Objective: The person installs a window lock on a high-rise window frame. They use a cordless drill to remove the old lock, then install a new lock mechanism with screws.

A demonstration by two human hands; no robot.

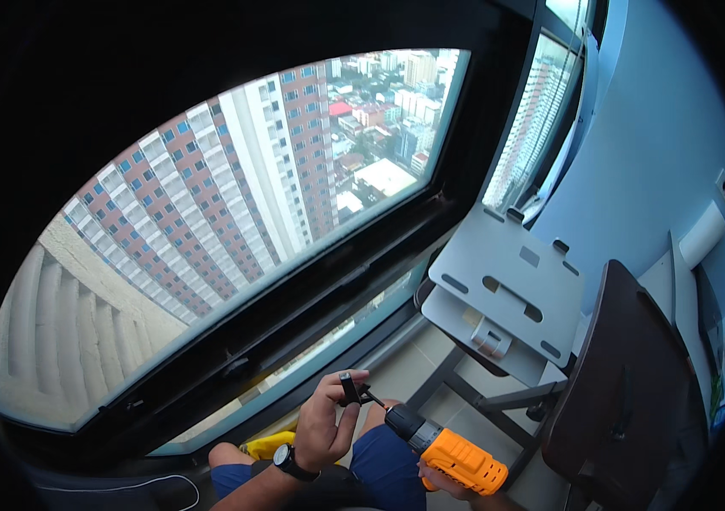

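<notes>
My left hand (326, 423), with a watch (286, 457) on its wrist, pinches a small black part (348, 388) between thumb and fingers. What kind of part it is, I cannot make out. My right hand (450, 487) grips an orange and black cordless drill (461, 460) from below, mostly hidden by the drill's body. The drill's chuck points up and left at the left hand. A thin bit (374, 397) reaches close to the black part; whether it touches is too small to tell. Both hands are above my lap in blue shorts (384, 460).
A silver laptop stand (507, 264) rests on a small table with grey metal legs (473, 396), ahead to the right. Right of it stands a dark brown board or tabletop (618, 366). A large black-framed window (354, 272) fills the left side. Something yellow (267, 445) lies by my leg.
</notes>
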